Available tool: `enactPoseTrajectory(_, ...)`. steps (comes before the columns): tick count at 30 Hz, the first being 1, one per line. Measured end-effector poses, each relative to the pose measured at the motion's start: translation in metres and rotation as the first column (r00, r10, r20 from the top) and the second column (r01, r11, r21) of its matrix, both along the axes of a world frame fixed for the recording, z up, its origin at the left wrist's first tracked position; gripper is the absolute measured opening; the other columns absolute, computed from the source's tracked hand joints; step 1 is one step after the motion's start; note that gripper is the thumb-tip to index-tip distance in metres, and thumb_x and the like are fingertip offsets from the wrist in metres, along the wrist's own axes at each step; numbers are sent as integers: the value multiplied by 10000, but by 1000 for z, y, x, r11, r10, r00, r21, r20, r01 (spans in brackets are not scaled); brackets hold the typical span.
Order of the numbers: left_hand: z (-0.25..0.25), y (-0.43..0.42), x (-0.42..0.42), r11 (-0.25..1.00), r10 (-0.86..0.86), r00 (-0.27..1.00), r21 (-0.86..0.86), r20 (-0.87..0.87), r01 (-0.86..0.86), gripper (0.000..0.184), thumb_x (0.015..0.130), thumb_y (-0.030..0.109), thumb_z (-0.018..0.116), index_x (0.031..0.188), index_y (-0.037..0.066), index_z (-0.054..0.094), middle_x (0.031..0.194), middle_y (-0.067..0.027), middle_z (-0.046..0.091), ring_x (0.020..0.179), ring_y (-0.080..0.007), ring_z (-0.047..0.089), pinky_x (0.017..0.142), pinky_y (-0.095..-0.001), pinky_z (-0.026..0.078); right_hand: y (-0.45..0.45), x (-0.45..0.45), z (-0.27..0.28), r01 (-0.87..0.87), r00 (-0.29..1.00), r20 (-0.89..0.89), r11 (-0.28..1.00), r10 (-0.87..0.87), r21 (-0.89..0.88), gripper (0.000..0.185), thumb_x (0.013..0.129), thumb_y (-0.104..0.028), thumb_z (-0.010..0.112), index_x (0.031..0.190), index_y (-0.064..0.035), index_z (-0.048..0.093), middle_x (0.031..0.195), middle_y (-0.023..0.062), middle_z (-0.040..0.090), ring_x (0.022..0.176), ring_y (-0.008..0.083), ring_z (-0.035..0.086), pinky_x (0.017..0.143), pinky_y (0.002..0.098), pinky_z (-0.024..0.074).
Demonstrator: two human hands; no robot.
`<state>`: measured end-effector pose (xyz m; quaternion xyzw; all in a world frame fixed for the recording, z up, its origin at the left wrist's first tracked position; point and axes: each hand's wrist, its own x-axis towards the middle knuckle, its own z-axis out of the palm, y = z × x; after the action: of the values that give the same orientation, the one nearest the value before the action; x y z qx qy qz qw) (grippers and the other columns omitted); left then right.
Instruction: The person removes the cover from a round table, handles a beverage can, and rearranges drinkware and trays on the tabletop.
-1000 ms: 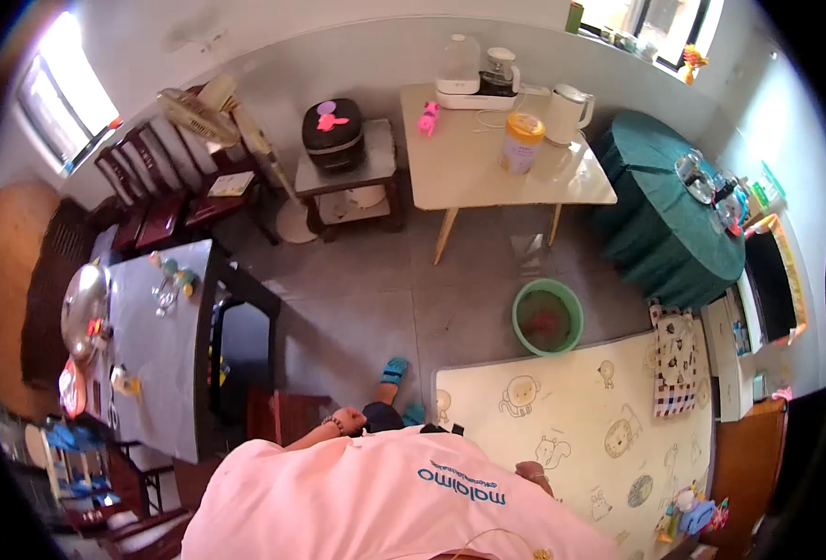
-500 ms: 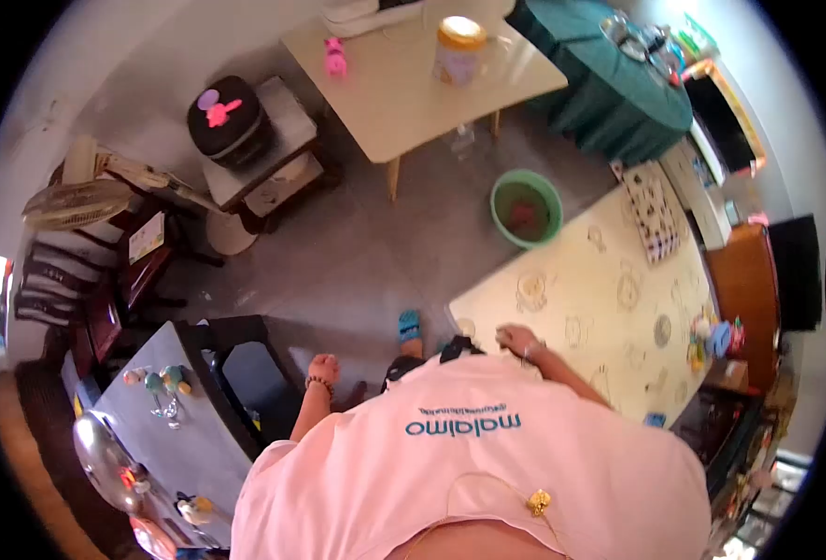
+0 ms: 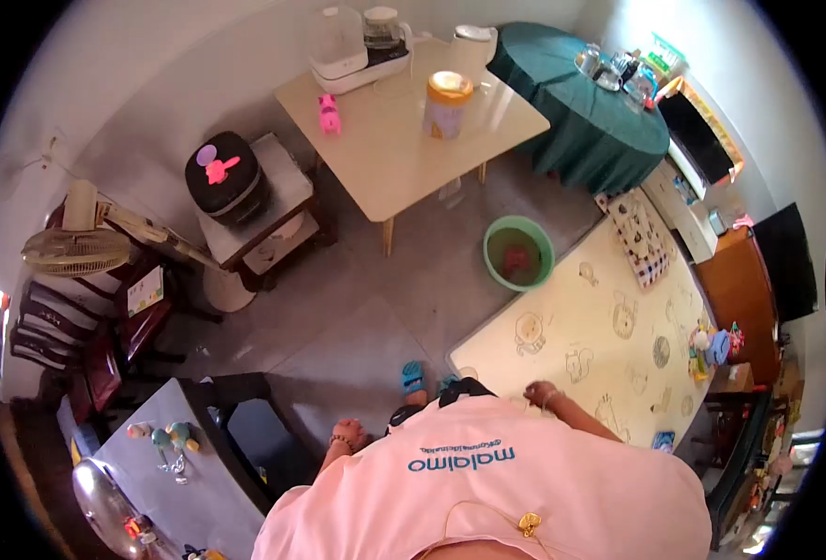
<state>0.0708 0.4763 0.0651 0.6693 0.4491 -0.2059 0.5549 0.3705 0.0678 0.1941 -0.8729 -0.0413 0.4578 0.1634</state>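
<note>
My left hand (image 3: 349, 435), with a bracelet at its wrist, is low beside my pink shirt (image 3: 487, 467), its fingers curled in and nothing seen in them. On the other side of the shirt, my right hand (image 3: 541, 393) hangs over the cream play mat (image 3: 553, 359) with loosely bent fingers, holding nothing visible. A green basin (image 3: 492, 261) with water and a reddish thing inside stands at the mat's edge. One blue slipper (image 3: 413, 376) shows on the floor between my hands.
Ahead, a cream table (image 3: 375, 168) holds a powder can (image 3: 446, 107), a pink toy and appliances. A black cooker (image 3: 226, 177) sits on a stand to its left. The grey table (image 3: 165, 467) is near my left side; toys lie at the mat's right.
The view has turned and shifted since a second ago, so the grey table appears lower. My hands remain beside my body; neither has picked anything up.
</note>
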Motion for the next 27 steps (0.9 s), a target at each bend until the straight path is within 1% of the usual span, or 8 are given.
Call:
enactPoseTrajectory(8,9,21,48,942,267,963,-220,39,-252,212,746,259,448,767,75,551,643,-55,547,570,-188,525,511,-297,434,10,-5,26,147,987,44,983,-153,111,291,689,-229,558,867,0,568,708,107,594,579,169,579,556,272,464)
enactPoseTrajectory(12,2,24,73,946,110,990,-314,84,-78,207,743,255,450,769,81,559,660,-51,558,559,-178,525,497,-285,434,-6,12,-38,22,990,132,987,-43,158,332,700,-246,555,913,9,552,715,129,593,571,178,577,586,282,458)
enactPoseTrajectory(15,-28,38,94,850,-30,977,-510,210,135,204,741,252,452,771,85,566,672,-47,566,551,-170,526,487,-276,434,11,37,-12,223,975,-51,967,-219,127,338,687,-240,552,906,18,552,674,118,589,547,175,576,551,281,463)
enactPoseTrajectory(16,-21,34,108,854,-42,977,-500,210,145,204,741,252,452,771,85,566,672,-47,566,551,-170,526,487,-276,434,10,47,-17,233,972,-52,963,-228,138,338,687,-240,552,906,18,552,674,118,589,547,175,576,551,281,463)
enactPoseTrajectory(18,-3,21,136,941,-324,934,51,-152,335,262,722,289,457,840,91,581,784,-65,590,680,-198,558,606,-313,447,9,69,-28,294,956,-44,947,-291,132,288,690,-200,541,875,20,559,695,103,586,579,161,584,525,253,461)
enactPoseTrajectory(23,-84,49,179,938,-301,941,128,-156,321,258,686,264,468,829,92,597,886,-91,576,831,-219,541,703,-330,424,1,132,-46,370,929,-79,918,-362,144,271,696,-183,531,875,18,558,686,91,584,561,161,584,510,258,458)
enactPoseTrajectory(25,-60,55,234,300,-874,392,315,-288,900,264,691,273,473,842,91,590,895,-95,572,809,-222,546,694,-344,428,-12,166,-64,174,985,-37,977,-171,122,299,699,-211,528,896,11,558,677,120,590,564,158,579,544,271,462)
enactPoseTrajectory(27,125,10,344,337,-818,341,95,-462,937,244,722,263,477,842,77,579,861,-96,576,768,-193,553,645,-332,443,-19,188,-60,353,934,-110,926,-340,131,295,696,-202,529,897,11,558,691,119,590,571,160,578,542,273,463)
